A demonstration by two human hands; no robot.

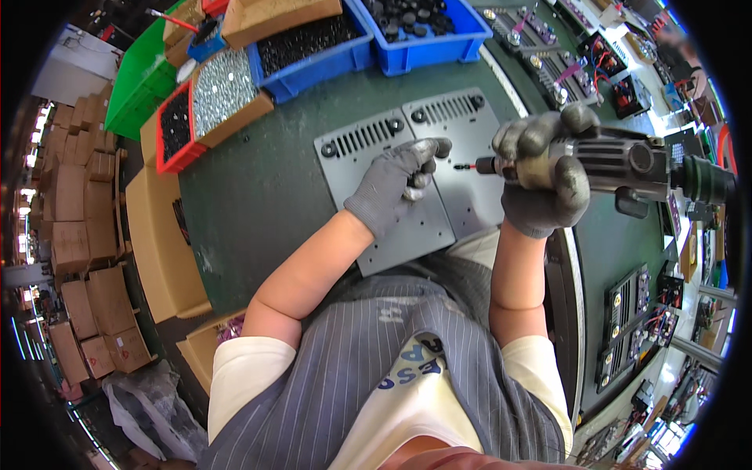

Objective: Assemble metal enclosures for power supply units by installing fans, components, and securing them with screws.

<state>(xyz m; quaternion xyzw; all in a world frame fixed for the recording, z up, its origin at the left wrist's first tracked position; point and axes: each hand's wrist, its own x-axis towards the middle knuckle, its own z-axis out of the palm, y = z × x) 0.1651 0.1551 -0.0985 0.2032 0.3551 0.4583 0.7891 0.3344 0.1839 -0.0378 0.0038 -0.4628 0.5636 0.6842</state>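
Note:
Two dark grey slotted metal plates lie side by side on the green table, a left plate [407,235] and a right plate [470,196]. Black round feet [395,124] sit at their far corners by the slots. My right hand [544,168], in a grey glove, is wrapped round a power screwdriver [619,164]. Its thin bit [465,166] points left over the right plate. Above the left plate is my gloved left hand [401,176], fingers curled in and their tips close to the bit. Whatever those fingers hold, if anything, is too small to make out.
Beyond the plates stand a blue bin of black screws [309,66], a blue bin of black round feet [431,53], a box of silver screws [223,90] and a red tray [178,157]. At right, a conveyor line carries assemblies [627,325]. An open carton [160,251] borders the table's left.

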